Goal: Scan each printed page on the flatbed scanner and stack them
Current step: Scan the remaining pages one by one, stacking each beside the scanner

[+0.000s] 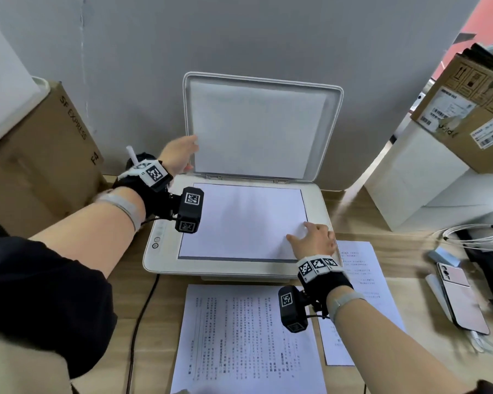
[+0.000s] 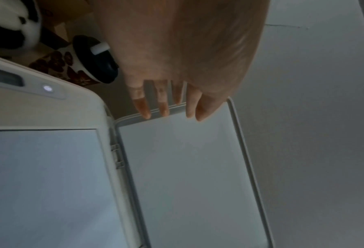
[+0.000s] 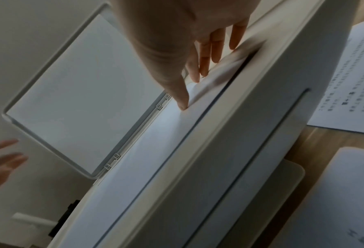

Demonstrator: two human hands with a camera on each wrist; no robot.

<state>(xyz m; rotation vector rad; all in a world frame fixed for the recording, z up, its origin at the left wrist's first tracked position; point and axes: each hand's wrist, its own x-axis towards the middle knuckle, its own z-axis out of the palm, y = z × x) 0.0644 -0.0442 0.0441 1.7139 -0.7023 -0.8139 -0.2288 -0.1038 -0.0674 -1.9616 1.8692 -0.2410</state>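
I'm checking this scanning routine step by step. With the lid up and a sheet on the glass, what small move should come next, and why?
Probably lower the lid with the left hand, already at its left edge. The sheet lies flat on the glass; the right hand should first lift off its near right corner.

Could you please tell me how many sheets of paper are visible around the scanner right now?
3: one sheet blank side up on the scanner glass under the right hand, one printed page before the scanner, one printed page to its right. Either may cover more.
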